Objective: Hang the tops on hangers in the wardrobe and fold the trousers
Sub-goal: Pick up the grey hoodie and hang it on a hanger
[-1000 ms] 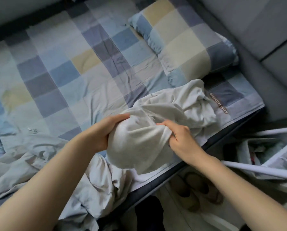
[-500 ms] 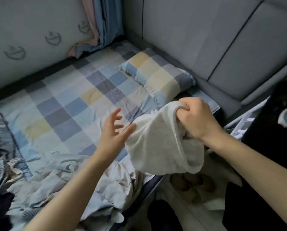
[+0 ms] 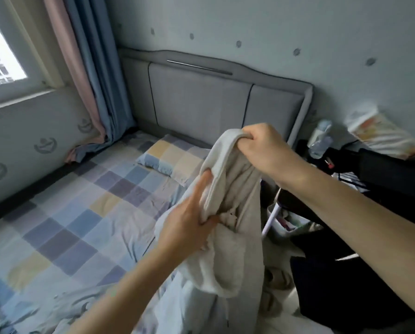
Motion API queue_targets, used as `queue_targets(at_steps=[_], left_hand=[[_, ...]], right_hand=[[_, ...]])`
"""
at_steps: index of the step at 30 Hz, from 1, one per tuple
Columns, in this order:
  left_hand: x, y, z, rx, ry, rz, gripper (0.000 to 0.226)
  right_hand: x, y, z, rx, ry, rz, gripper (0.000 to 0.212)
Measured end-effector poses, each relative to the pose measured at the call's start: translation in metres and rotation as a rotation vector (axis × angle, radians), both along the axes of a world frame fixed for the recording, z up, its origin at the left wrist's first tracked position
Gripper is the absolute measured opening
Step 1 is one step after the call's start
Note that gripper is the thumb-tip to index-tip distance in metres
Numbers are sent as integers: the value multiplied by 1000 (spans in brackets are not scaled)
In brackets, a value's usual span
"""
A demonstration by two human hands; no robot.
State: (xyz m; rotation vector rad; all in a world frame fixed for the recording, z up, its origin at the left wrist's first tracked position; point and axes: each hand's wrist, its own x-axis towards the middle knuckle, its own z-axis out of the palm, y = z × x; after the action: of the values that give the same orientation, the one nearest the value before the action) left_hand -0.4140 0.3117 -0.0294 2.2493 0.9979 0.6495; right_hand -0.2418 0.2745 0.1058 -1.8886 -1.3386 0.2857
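Note:
A cream-white garment (image 3: 228, 249) hangs in the air in front of me, over the right edge of the bed. My right hand (image 3: 264, 150) grips its upper hem in a fist and holds it high. Lower down, my left hand (image 3: 189, 225) holds a bunch of the same cloth, its thumb pressed into the folds and its forefinger stretched along the fabric. The rest of the garment drops in loose folds toward the bed edge. Whether it is a top or trousers I cannot tell.
The bed has a checked blue and yellow sheet (image 3: 81, 213) and a matching pillow (image 3: 170, 157) by the grey headboard (image 3: 201, 102). Dark clothes (image 3: 346, 273) and a white rack (image 3: 271, 218) stand to the right. A plastic bottle (image 3: 321, 141) is behind them. Crumpled pale cloth (image 3: 64, 312) lies near me.
My right hand has lifted the cream garment up off the bed. My left hand, open half a second ago, now holds the cloth again. My view has tilted up toward the headboard.

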Motion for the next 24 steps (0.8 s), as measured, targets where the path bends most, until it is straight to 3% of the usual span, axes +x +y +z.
queue_targets(at_steps=[1,3,4,7,10,12,13,16,18,19,21,24], left_hand=[[-5,6,9,41,62,-25,75],[-13,28,29,156,180,1,22],[-10,39,42,180,177,25,13],[12,65,81,191,9,93,20],[57,61,98,229,-67,88,24],[89,43,99,261,57,92,29],[103,31,99,229,175,91,46],[123,-1,93,-17,772,-112,100],[123,-21,85,-219,1131,-193,125],[123,-31,79,-335,1214,-227,131],[127,-48,60,-638,1164,-292,125],[144,-89,33,-1163,824,-372,101]], right_hand=[[8,-16,13,13,12,-10,32],[20,-44,33,22,58,-18,32],[26,-61,42,15,95,-10,31],[36,-100,59,-86,301,69,16],[49,-130,66,-171,593,135,35],[55,-147,75,-156,717,142,33],[59,-153,80,-112,729,101,32],[70,-167,87,62,566,-71,39],[74,-179,90,118,581,-126,41],[76,-186,91,135,641,-141,34],[79,-195,94,184,798,-185,17],[79,-202,97,264,884,-256,12]])
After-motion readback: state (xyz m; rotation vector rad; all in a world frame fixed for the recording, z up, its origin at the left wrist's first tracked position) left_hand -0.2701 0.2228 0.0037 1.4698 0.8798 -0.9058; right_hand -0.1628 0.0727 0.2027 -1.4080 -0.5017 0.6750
